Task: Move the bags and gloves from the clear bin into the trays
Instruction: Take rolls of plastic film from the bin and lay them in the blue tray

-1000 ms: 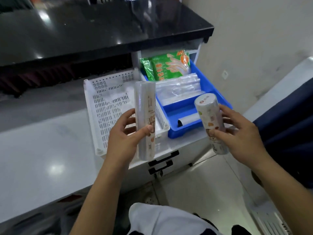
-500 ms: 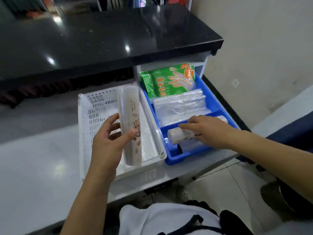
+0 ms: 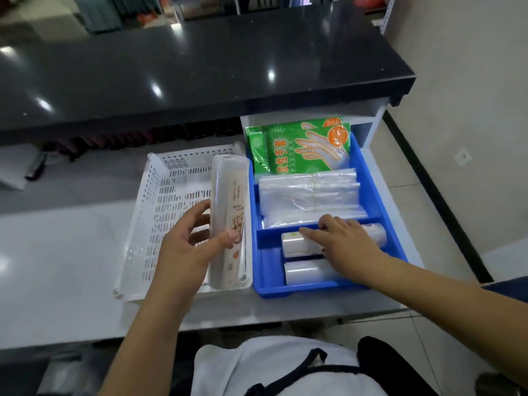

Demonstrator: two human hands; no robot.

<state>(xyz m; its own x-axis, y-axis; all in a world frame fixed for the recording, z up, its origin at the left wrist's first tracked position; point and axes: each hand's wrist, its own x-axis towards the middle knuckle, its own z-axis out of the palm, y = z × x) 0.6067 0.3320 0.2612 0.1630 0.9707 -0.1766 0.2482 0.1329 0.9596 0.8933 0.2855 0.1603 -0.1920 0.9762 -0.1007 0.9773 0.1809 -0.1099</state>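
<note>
My left hand (image 3: pixel 183 252) grips a long roll of bags (image 3: pixel 228 201) and holds it lengthwise over the right side of the white perforated tray (image 3: pixel 143 224). My right hand (image 3: pixel 345 244) lies flat, fingers extended, on a short roll (image 3: pixel 294 245) in the front compartment of the blue tray (image 3: pixel 370 178). A second short roll (image 3: pixel 305 271) lies just in front of it. In the blue tray's back compartment are clear flat bags (image 3: pixel 308 195) and green glove packs (image 3: pixel 300 147) leaning on the far wall. The clear bin is out of view.
Both trays sit side by side on a pale counter (image 3: pixel 57 252). A raised black glossy countertop (image 3: pixel 200 67) overhangs behind them. Tiled floor (image 3: pixel 428 195) and a wall lie to the right; my white-clothed lap (image 3: pixel 285 367) is below.
My right hand brought its short roll from mid-air into the blue tray's front compartment and now rests on it. My left hand carried the long roll up over the white tray.
</note>
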